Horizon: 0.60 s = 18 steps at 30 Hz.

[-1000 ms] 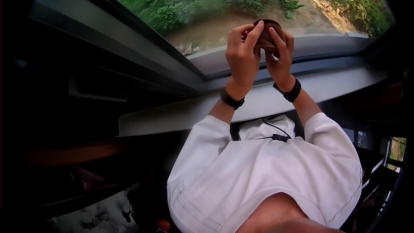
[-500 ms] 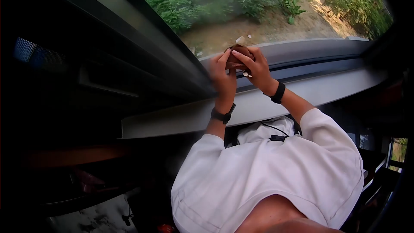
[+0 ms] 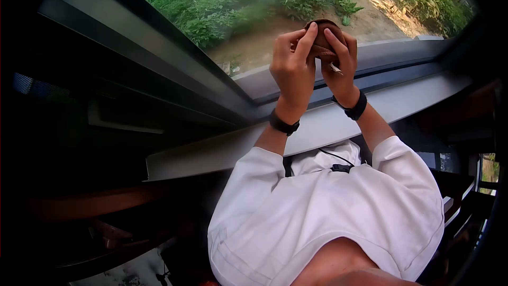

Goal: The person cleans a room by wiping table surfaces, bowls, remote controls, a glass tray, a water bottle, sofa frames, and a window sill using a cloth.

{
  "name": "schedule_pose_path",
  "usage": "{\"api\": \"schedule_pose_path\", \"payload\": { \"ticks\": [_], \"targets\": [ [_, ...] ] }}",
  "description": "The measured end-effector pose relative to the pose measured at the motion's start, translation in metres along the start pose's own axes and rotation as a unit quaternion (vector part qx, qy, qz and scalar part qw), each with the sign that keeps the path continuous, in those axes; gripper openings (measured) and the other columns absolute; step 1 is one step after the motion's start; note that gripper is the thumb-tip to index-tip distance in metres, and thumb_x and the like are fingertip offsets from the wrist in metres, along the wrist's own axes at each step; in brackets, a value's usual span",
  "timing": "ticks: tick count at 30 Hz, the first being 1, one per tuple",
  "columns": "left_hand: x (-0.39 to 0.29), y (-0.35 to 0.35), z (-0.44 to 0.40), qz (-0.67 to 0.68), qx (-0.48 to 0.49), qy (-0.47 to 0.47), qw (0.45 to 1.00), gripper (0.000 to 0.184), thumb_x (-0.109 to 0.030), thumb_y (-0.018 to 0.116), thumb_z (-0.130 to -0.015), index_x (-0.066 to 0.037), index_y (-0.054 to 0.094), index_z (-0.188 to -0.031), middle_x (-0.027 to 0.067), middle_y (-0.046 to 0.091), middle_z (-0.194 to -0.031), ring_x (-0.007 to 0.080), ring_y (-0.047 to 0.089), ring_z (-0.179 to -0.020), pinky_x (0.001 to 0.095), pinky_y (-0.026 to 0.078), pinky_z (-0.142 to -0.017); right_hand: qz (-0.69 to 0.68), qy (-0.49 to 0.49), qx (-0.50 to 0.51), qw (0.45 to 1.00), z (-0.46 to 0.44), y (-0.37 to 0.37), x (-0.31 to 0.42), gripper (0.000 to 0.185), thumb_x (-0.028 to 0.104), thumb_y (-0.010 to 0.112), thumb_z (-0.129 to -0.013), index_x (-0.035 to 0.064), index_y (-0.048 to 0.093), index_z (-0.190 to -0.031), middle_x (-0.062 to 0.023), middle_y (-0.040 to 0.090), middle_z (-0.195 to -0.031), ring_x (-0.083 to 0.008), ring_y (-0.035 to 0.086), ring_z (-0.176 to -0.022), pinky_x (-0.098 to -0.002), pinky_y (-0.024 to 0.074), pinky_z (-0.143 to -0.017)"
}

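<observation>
Both hands hold a small brown, folded, cloth-like piece [image 3: 323,45] up in front of the window. My left hand [image 3: 294,63] grips its left side, with the index finger lying across the front. On the right side, my right hand [image 3: 343,63] is closed round it, fingertips bent over its face. A small whitish tag or scrap [image 3: 335,68] shows below the piece, by the right palm. What kind of article the brown piece is, I cannot tell. Both thumbs are largely hidden.
A pale window sill [image 3: 370,108] runs below my forearms. To the left slants a dark window frame [image 3: 174,47]. Green plants [image 3: 233,5] and bare soil lie outside. A dark wristband [image 3: 283,123] circles the left wrist, another the right.
Both hands have risen and shifted right with the brown piece. The left hand has turned so that more of its back and index finger shows. The view has shifted slightly.
</observation>
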<state>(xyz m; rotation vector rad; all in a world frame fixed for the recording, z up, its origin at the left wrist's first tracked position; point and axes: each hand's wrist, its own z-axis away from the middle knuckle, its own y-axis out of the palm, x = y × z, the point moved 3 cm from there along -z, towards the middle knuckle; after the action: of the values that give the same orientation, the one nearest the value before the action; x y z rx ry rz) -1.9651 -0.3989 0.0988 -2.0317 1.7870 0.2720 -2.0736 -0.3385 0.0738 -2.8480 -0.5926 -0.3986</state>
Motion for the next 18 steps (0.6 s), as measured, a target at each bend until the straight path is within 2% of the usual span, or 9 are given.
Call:
{"api": "schedule_pose_path", "payload": {
  "ticks": [7,10,14,18],
  "targets": [
    [0.038,0.007,0.089,-0.026,0.06,-0.058,0.996,0.055,0.008,0.077,-0.067,-0.013,0.074,-0.117,0.0057,0.064,-0.098,0.0264,0.066,-0.083,0.0366,0.055,-0.065,-0.006,0.05,0.094,0.994,0.08,0.004,-0.021,0.073,-0.018,0.068,-0.063,0.0139,0.065,-0.128,-0.0141,0.06,-0.116,-0.0345,0.062,-0.098,-0.0389,0.0539,-0.077],
    [0.051,-0.006,0.107,-0.039,0.067,-0.086,0.993,0.054,0.008,0.076,-0.069,-0.011,0.071,-0.119,0.0069,0.064,-0.098,0.0278,0.066,-0.084,0.0373,0.055,-0.066,-0.013,0.035,0.134,0.99,0.085,0.012,-0.015,0.07,-0.014,0.074,-0.062,0.0147,0.067,-0.125,-0.012,0.06,-0.115,-0.0335,0.061,-0.099,-0.0404,0.0529,-0.079],
    [0.042,-0.03,0.079,-0.056,0.033,-0.078,0.995,0.053,0.01,0.075,-0.072,-0.011,0.069,-0.12,0.008,0.064,-0.098,0.029,0.066,-0.085,0.0369,0.055,-0.068,-0.032,0.004,0.138,0.99,0.054,0.023,0.008,0.071,-0.011,0.076,-0.061,0.0158,0.067,-0.126,-0.0094,0.06,-0.115,-0.0327,0.061,-0.097,-0.0411,0.0528,-0.078],
    [0.027,-0.051,0.032,-0.065,-0.005,-0.062,0.996,0.049,0.013,0.071,-0.074,-0.006,0.069,-0.119,0.0097,0.061,-0.102,0.0256,0.065,-0.09,0.0341,0.056,-0.072,-0.045,-0.014,0.114,0.992,0.006,0.031,0.031,0.069,-0.007,0.078,-0.062,0.0164,0.068,-0.126,-0.0079,0.06,-0.113,-0.0307,0.061,-0.096,-0.038,0.0537,-0.075]
  ]
}}
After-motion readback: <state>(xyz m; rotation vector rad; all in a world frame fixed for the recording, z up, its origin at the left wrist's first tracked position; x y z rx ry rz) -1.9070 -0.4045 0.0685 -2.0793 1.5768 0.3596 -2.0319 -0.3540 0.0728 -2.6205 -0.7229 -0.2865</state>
